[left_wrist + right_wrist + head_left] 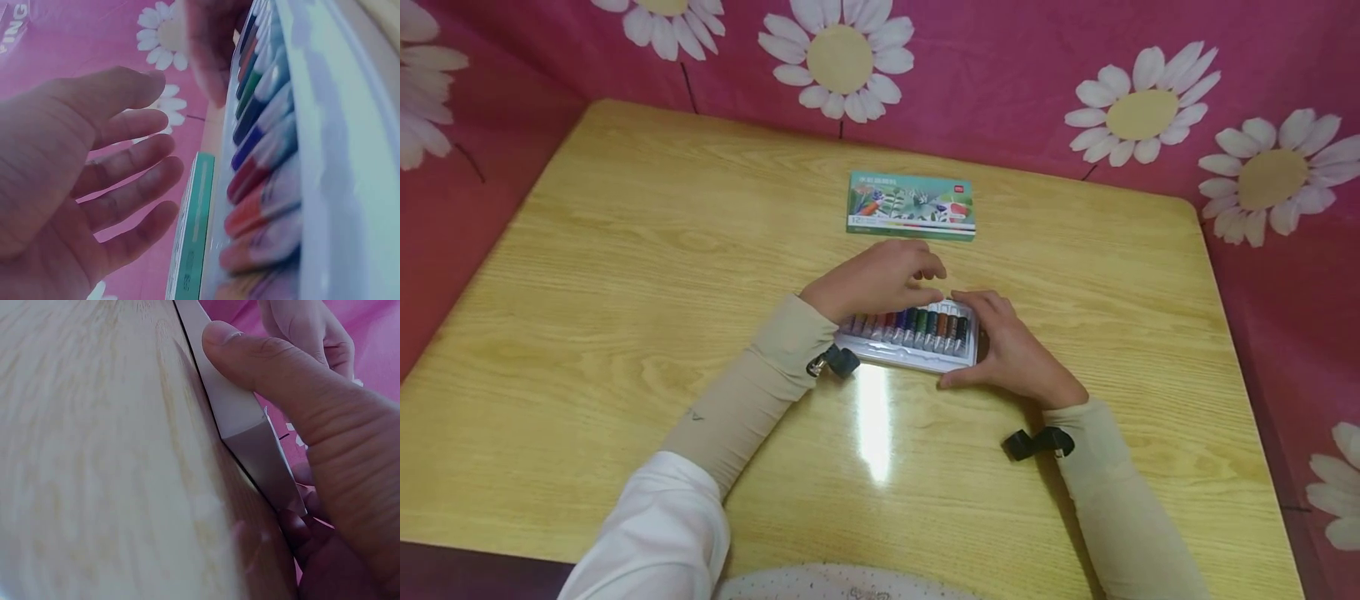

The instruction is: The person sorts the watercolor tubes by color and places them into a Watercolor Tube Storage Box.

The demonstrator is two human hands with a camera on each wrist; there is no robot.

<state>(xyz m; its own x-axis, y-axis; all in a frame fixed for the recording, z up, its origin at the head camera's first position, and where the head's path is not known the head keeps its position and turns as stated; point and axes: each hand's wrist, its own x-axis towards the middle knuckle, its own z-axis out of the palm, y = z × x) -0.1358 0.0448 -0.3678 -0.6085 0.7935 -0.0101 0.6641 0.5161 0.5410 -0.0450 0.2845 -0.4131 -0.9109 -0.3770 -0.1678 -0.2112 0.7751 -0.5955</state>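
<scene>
A white plastic tray (917,359) lies on the table and holds a row of small paint tubes (921,329), in blue, green, red, brown and dark shades. My right hand (1018,354) grips the tray's right end, its thumb (262,365) against the front wall and its fingers around at the back edge. Over the tray's left part hovers my left hand (883,279), fingers loosely bent with nothing between them. In the left wrist view those fingers (134,165) are spread beside the tubes. My left forearm and hand hide some tubes at the left end.
Behind the tray lies a flat green paint box (910,207) with a plant print. The wood-grain table (662,217) meets a pink flowered cloth (985,75) at its back and sides. A bright light reflection shows in front of the tray.
</scene>
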